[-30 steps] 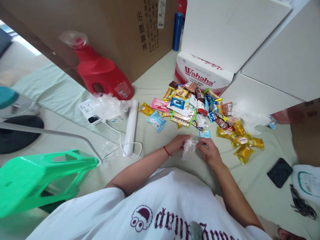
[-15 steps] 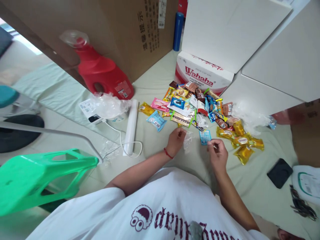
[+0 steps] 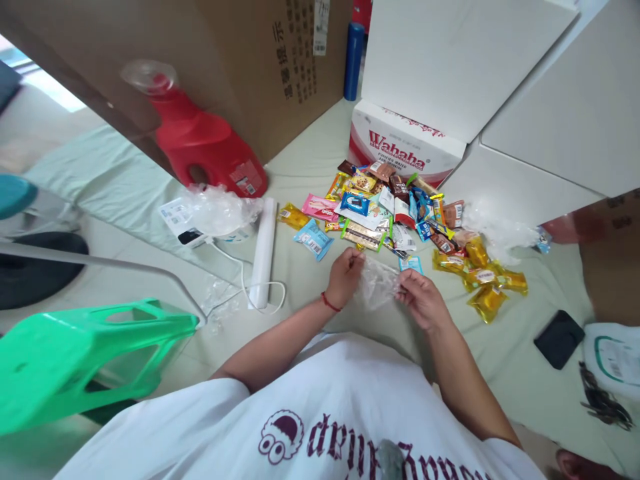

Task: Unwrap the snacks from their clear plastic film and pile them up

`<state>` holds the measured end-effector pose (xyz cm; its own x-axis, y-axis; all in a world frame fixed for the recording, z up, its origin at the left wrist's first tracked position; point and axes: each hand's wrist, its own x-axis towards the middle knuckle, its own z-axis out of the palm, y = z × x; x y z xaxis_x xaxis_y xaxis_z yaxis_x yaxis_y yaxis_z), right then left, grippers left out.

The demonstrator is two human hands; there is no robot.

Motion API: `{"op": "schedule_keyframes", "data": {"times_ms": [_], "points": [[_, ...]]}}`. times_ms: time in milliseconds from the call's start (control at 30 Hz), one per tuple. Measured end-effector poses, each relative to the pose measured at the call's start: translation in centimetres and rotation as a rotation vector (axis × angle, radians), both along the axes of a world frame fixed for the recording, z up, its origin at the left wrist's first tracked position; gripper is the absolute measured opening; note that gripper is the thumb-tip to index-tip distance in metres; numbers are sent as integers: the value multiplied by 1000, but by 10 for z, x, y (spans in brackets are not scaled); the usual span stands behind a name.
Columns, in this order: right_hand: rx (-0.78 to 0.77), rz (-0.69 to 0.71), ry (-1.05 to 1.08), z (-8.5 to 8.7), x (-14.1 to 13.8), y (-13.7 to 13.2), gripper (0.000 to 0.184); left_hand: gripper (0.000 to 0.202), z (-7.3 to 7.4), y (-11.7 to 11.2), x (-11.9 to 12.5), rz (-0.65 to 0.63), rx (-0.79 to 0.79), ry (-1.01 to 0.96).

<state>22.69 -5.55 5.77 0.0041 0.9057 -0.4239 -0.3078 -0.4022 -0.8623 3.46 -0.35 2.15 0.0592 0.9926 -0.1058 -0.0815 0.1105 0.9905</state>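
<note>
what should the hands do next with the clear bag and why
Perhaps gently spread the clear bag wider: the left hand and right hand pinch it at opposite sides, it looks thin and crumpled, and no snack shows inside, while the snack pile lies just beyond.

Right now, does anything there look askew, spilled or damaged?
No spill is visible. The white cable loops across the near end of the white tube, left of the snack pile, which looks untidy. The clear plastic between the left hand and right hand is wrinkled; whether it's torn, I can't tell.
</note>
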Motion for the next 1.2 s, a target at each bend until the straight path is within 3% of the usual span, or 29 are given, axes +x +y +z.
{"op": "schedule_keyframes", "data": {"times_ms": [67,133,267,333,400,467,567,667,800,867,933,1067,1200], "points": [[-44,-29,57,-1,14,5,43,32,0,6,-4,-81,-106,-128],[-56,-139,18,-5,20,8,46,31,2,9,-6,-48,-154,-195],[147,-402,-360,-16,4,-2,48,31,2,6,-2,66,-148,-202],[230,-359,-522,-23,-13,-9,57,32,2,2,3,78,-147,-212],[216,-265,-555,-31,-27,-12,74,33,1,0,6,81,-155,-236],[149,-220,-485,-39,-28,-10,69,34,-1,1,4,61,-198,-274],[40,-143,-301,-44,-5,-2,49,40,-2,10,-8,-83,-365,-341],[-11,-4,-250,-38,26,6,50,48,-5,19,-23,-214,-531,-378],[199,-50,-575,-28,30,11,48,49,-8,19,-24,-200,-559,-442],[262,-46,-711,-31,12,13,42,50,-8,14,-17,-198,-532,-458],[227,4,-761,-39,-13,17,41,52,-6,9,-9,-202,-483,-461],[129,67,-571,-55,-40,25,36,55,-5,4,-7,-231,-422,-451],[50,34,-252,-43,-1,23,38,57,-7,15,-29,-185,-455,-426]]}}
